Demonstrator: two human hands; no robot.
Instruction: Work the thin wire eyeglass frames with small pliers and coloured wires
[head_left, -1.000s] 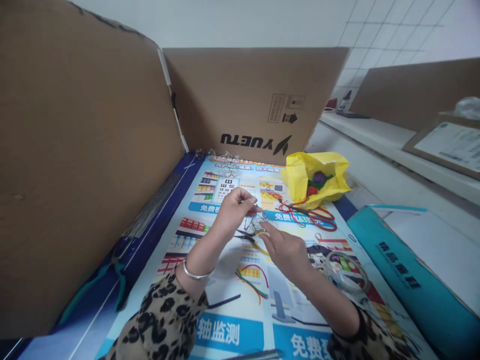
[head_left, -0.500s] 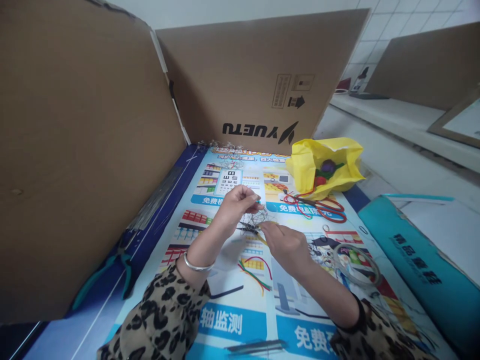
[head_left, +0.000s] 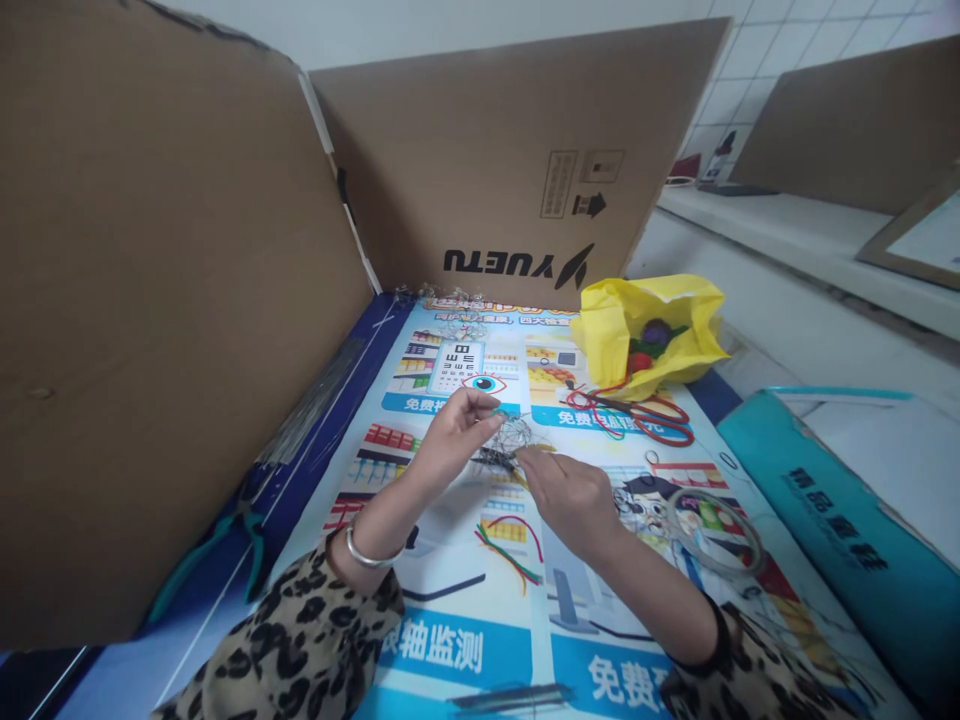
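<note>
My left hand (head_left: 454,432) and my right hand (head_left: 571,492) meet over a printed poster (head_left: 450,640) that covers the table. Between their fingertips is a small tangle of thin silvery wire (head_left: 514,436). The left hand's fingers pinch its upper left side. From the lower right, the right hand's fingers close on it. Both wrists come out of leopard-print sleeves, and a silver bangle (head_left: 361,552) sits on the left wrist. Red, yellow and green wire pieces (head_left: 510,545) lie on the poster just below the hands.
Cardboard walls (head_left: 150,300) stand at the left and back. A yellow bag (head_left: 645,335) holding coloured pieces sits at the back right, with red wire loops (head_left: 645,415) before it. A clear coil (head_left: 712,530) lies right. Teal-handled pliers (head_left: 217,545) lie left. A teal board (head_left: 840,540) lies far right.
The view has dropped and shifted slightly. Both hands stay together on the wire tangle; the left hand has moved a little lower and leftward over the poster.
</note>
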